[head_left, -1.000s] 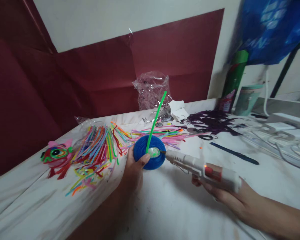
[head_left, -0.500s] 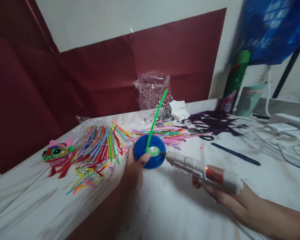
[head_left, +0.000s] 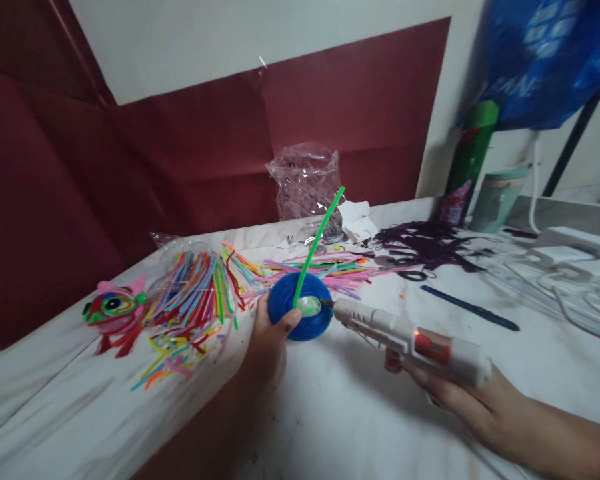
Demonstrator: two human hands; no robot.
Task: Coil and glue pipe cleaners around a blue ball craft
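Observation:
My left hand (head_left: pixel 275 327) grips a round blue disc (head_left: pixel 316 327) that looks wound from pipe cleaners, its thumb on the front face. A pale oval patch with green specks (head_left: pixel 310 306) fills the disc's middle. From beside that patch a green pipe cleaner (head_left: pixel 320 237) sticks up and leans right. My right hand (head_left: pixel 455 393) is closed round the handle of a white hot glue gun (head_left: pixel 375 320) with a small orange light on. The gun's nozzle points left, close to the patch; whether it touches cannot be made out.
A red fish-like figure (head_left: pixel 115 310) stands at the left beside bundles of coloured pipe cleaners (head_left: pixel 190 287). Behind lie a clear plastic bag (head_left: pixel 307 180) and dark purple strands (head_left: pixel 425 243). To the right are a dark blue strip (head_left: pixel 470 307), a green cup (head_left: pixel 497 200) and cables (head_left: pixel 570 293).
The green pipe cleaner's tip has swung slightly right and down. The blue disc sits a touch lower and further right. Both hands keep their holds.

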